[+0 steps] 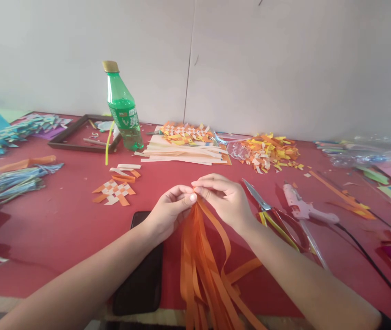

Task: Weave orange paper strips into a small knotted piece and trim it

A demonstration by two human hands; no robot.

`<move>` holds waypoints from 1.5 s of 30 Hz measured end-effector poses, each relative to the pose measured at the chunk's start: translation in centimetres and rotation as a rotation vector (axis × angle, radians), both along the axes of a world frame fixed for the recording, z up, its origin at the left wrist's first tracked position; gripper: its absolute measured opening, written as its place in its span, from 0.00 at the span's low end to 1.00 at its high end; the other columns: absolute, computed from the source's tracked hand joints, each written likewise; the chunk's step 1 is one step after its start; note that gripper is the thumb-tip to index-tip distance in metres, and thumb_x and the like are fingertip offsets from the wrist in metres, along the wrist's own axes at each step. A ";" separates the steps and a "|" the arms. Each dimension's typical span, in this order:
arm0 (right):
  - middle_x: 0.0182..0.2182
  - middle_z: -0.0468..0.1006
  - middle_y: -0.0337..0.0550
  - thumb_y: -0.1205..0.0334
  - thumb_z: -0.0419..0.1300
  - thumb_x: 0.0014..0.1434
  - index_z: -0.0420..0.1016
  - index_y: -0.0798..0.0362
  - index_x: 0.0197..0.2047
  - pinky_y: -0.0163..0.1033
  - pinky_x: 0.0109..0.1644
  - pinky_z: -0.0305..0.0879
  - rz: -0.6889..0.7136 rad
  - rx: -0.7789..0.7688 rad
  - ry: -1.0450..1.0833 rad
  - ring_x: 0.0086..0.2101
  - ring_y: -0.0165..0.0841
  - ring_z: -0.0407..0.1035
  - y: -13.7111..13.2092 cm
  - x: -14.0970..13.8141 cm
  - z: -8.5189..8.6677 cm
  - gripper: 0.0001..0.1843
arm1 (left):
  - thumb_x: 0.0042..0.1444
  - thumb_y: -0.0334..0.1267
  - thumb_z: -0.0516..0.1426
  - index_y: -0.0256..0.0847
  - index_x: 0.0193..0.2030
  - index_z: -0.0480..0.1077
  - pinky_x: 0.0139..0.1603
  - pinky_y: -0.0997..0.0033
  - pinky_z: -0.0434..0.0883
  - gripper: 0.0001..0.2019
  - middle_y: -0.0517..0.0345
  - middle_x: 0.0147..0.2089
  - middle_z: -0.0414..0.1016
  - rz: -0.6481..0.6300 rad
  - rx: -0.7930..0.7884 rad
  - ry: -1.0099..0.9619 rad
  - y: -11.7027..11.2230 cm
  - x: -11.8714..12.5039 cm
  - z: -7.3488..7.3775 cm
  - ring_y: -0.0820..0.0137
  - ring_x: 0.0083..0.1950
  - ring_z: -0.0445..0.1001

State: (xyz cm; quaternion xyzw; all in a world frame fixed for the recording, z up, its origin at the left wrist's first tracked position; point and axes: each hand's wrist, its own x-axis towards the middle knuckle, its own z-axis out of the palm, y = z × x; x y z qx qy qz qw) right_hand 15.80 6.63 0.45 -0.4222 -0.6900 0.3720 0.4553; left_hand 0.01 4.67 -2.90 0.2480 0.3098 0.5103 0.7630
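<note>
L hand: thumb + index tips pressed together on top end of orange strip bundle.
R hand: thumb + index also pinched at same top end, tips just beside L's; exact grip partly hidden.
Bundle: hangs from fingertips, near ctr, lower ends spilling toward near table edge; one strip bows out R.
Phone: black, flat, near side, partly under L forearm.
Scissors: red handles, R of R hand, blades pointing far-L.
Glue gun: pale pink, just R of scissors, black cord running near-R.
Woven piece: orange/white check, L of hands, loose short strips just beyond.
White strips: stacked flat, far ctr.
Woven band: orange/white/yellow, beyond white strips.
Scrap pile: orange/yellow/white bits, far, R of ctr.
Bottle: green, gold cap, part full, upright, far-L, by R end of dk frame.
Far L: blue-green woven strip; nearer, blue strip bundle.
R side: more orange strips, flat, beyond glue gun.
Tabletop: red, meets pale wall at far side.
</note>
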 end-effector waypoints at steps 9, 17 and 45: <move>0.40 0.83 0.42 0.58 0.66 0.57 0.83 0.46 0.38 0.42 0.48 0.74 0.036 -0.130 0.060 0.43 0.36 0.77 0.1 0.0 0.2 0.06 | 0.44 0.36 0.72 0.38 0.31 0.75 0.38 0.81 0.68 0.11 0.62 0.30 0.76 -0.021 0.001 -0.011 0.1 -0.1 0.1 0.79 0.33 0.73; 0.33 0.77 0.40 0.55 0.66 0.57 0.81 0.50 0.37 0.35 0.24 0.70 0.068 -0.216 0.142 0.24 0.28 0.70 -0.1 0.0 0.6 0.08 | 0.53 0.43 0.67 0.38 0.36 0.73 0.42 0.74 0.71 0.11 0.56 0.34 0.78 -0.099 0.081 0.010 -0.3 0.3 0.5 0.71 0.35 0.77; 0.34 0.84 0.38 0.65 0.68 0.56 0.83 0.48 0.36 0.42 0.42 0.77 -0.221 0.373 0.068 0.37 0.35 0.78 2.0 2.0 7.2 0.04 | 0.63 0.38 0.55 0.38 0.43 0.72 0.45 0.64 0.71 0.07 0.54 0.32 0.75 -0.457 0.316 0.017 -2.1 0.9 2.2 0.67 0.36 0.75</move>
